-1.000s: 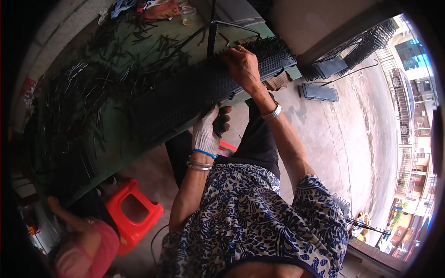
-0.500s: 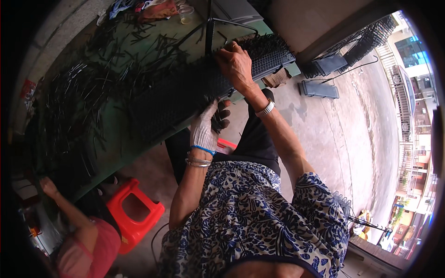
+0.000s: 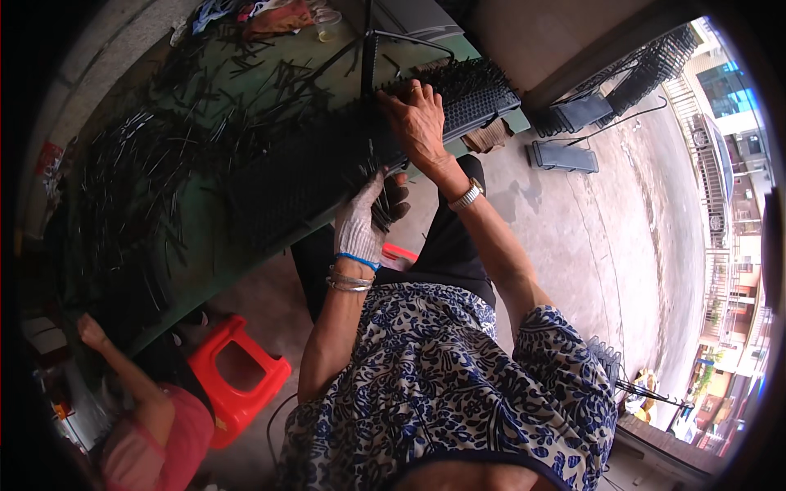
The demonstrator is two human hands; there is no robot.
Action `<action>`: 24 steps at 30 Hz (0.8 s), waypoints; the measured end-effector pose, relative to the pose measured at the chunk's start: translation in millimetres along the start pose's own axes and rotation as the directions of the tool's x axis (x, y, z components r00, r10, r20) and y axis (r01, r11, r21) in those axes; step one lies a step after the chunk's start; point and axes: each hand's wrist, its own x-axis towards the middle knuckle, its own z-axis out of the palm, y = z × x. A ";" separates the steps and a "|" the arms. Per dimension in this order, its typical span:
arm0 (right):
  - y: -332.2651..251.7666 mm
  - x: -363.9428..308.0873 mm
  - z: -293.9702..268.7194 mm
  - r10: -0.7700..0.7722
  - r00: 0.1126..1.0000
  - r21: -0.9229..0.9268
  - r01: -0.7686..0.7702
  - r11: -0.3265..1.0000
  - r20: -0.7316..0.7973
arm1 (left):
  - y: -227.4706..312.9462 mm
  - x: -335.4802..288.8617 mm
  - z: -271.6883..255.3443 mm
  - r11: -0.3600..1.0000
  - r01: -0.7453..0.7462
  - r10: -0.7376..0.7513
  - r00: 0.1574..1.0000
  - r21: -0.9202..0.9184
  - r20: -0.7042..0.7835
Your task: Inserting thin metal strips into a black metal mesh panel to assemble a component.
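The gloved left hand (image 3: 359, 217) grips black strips (image 3: 382, 214); the right hand (image 3: 421, 129) touches a perforated panel (image 3: 332, 176), its grip unclear. A clear cup (image 3: 327, 34) holds yellowish liquid.

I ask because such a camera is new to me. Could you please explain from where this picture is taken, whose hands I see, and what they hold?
There is no robot here: a person works with their own hands. The camera, worn on the head, looks down; its fisheye lens bends straight edges near the rim.

The left hand, in a pale knitted glove, holds a bunch of thin black strips. The right hand, ungloved, is over a black honeycomb-textured panel; whether its fingertips pinch anything is unclear.

The panel is at the edge of a green table, where loose black strips, crumpled cloths and a clear cup also lie. Another person's hand shows at lower left.
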 end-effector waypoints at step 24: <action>10.1 -18.1 -63.9 -0.126 0.647 0.659 -0.729 0.186 0.752 | 2.4 -2.9 -9.3 0.974 -0.042 0.017 0.993 0.223 0.114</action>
